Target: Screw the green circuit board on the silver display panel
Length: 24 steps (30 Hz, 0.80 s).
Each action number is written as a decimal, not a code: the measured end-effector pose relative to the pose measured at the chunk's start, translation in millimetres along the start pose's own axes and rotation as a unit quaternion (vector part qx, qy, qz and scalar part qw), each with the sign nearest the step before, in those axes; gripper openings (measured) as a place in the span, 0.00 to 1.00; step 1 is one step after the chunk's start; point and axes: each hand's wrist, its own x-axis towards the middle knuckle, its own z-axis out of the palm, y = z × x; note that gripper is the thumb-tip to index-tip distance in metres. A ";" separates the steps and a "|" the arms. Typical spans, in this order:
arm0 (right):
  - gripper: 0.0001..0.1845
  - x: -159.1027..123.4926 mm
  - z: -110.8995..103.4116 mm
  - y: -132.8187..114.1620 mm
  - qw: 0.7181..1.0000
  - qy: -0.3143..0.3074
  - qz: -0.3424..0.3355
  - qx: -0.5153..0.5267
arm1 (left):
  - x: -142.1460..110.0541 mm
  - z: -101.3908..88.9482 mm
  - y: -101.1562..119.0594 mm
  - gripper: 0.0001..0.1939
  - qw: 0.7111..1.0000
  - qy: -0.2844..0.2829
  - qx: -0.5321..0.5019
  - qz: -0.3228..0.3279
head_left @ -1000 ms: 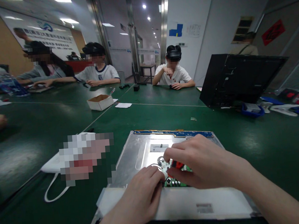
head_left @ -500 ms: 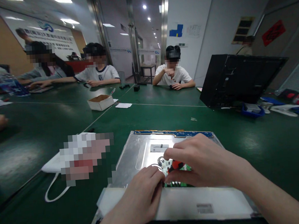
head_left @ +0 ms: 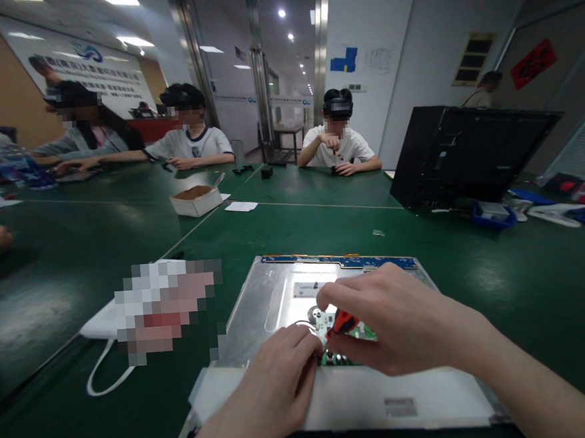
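A silver metal display panel (head_left: pixel 278 300) lies flat on the green table in front of me, with a blue circuit strip (head_left: pixel 340 261) along its far edge. A small green circuit board (head_left: pixel 363 333) sits on its middle. My right hand (head_left: pixel 399 318) is closed around a small tool with a red and black handle (head_left: pixel 343 322), held over the board. My left hand (head_left: pixel 278 380) rests on the panel's near side, fingertips touching the board's left edge. What the tool's tip touches is hidden by my fingers.
A white object with a cord (head_left: pixel 104 325) lies to the left. A black monitor shell (head_left: pixel 468 153) stands at the right, with blue and red tools beyond. A cardboard box (head_left: pixel 195 199) sits mid-table. Three people sit at the far side.
My right hand has shifted slightly left and turned, so more of the red handle shows. The left hand has stayed in place.
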 end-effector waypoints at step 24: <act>0.08 2.5 -0.9 0.2 1.000 -0.014 0.024 -0.001 | -0.9 -1.2 -0.5 0.12 1.000 -0.009 0.000 -0.013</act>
